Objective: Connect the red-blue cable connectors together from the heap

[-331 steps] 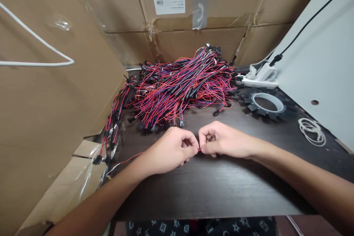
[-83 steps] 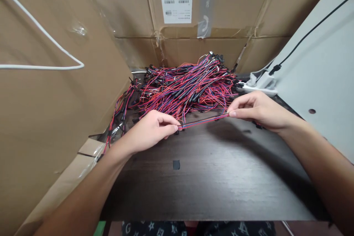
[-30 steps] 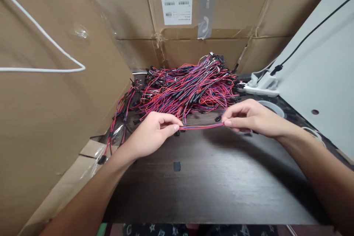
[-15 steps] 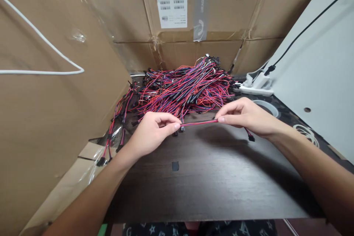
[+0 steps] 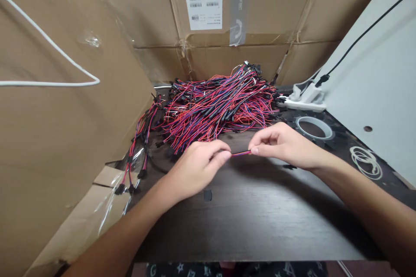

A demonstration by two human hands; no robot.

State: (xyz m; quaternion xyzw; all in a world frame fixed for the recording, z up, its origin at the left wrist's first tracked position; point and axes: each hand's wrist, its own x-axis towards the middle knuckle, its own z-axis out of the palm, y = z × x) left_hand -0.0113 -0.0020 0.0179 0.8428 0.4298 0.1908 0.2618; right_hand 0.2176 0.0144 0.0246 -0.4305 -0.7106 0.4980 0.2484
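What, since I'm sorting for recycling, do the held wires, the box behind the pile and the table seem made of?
Held wires: probably plastic-coated, smooth, going by their bright red and blue; the insides are hidden. Box: matt brown cardboard, with creases and lettering. Table: dark wood or wood-look laminate, low sheen, with streaky grain.

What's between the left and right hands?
A short, roughly straight stretch of wires, red and black among them, pinched at one end by the left hand and at the other by the right hand. Shows in the head view.
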